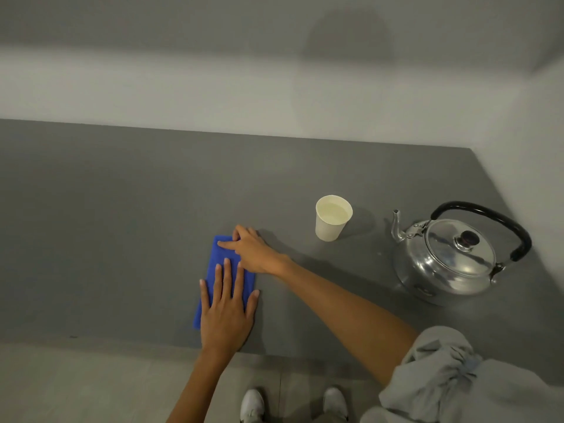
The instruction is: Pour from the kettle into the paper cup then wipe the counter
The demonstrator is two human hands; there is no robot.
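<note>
- Paper cup (pixel 333 218) holds pale liquid, nearly full; kettle (pixel 448 254), lid on, stands at its 3 o'clock.
- Folded blue cloth (pixel 225 270) lies on the counter (pixel 122 224), at the cup's 8 o'clock.
- Left hand (pixel 227 312) and right hand (pixel 253 251) press flat on it, fingers spread, gripping nothing.

**Lighting and picture quality: head view**

Dim, even, greyish light is recorded throughout. Soft shadows are cast rightward from the paper cup (pixel 333 218) and beneath the right forearm. Bright glints are seen on the kettle (pixel 448 257). A round, faint shadow is thrown on the wall (pixel 274 96). Straight edges are bowed by wide-angle distortion; slight softness is noted overall.
</note>
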